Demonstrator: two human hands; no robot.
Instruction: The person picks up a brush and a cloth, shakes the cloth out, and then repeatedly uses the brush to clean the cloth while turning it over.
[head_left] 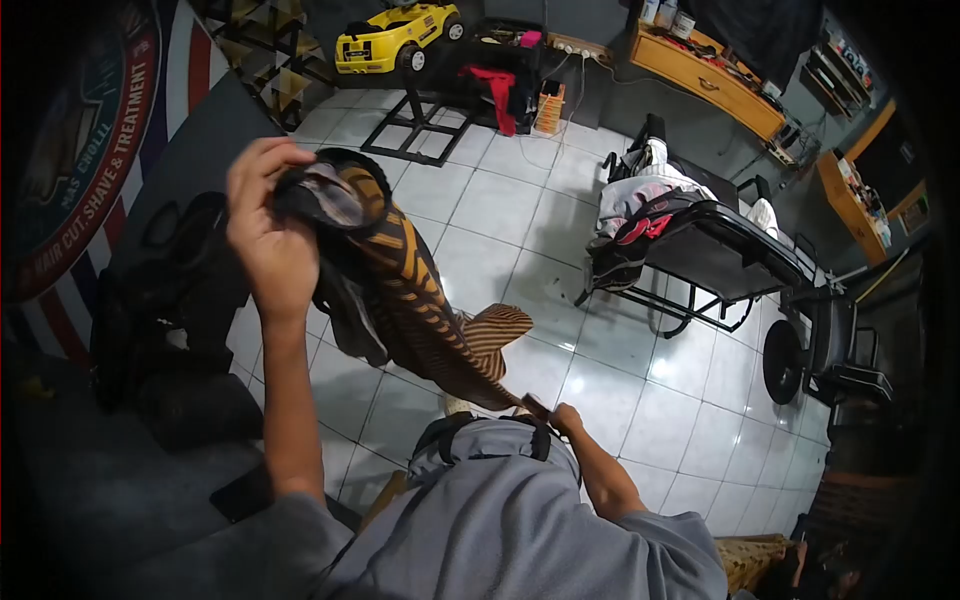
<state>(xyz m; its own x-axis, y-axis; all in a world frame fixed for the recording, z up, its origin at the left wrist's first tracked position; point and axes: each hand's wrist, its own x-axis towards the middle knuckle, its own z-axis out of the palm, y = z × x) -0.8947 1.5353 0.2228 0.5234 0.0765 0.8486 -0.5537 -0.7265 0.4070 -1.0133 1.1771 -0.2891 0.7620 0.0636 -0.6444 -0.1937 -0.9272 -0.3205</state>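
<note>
My left hand [275, 220] is raised at the left, its fingers closed on the collar end of a black garment with orange-brown stripes [415, 275]. The cloth hangs slanting down to the right across the front of my body. Low in the middle, my right hand [566, 420] is closed around a small dark item [537, 407] at the garment's lower end. Whether that item is part of the cloth or a separate thing, I cannot tell.
A barber chair [720, 250] with clothes [655, 200] on it stands at the right. A yellow toy car [398, 40] is at the back, above a black metal frame [415, 125]. A wooden counter [700, 75] runs along the wall. Dark seating [190, 400] is at the left.
</note>
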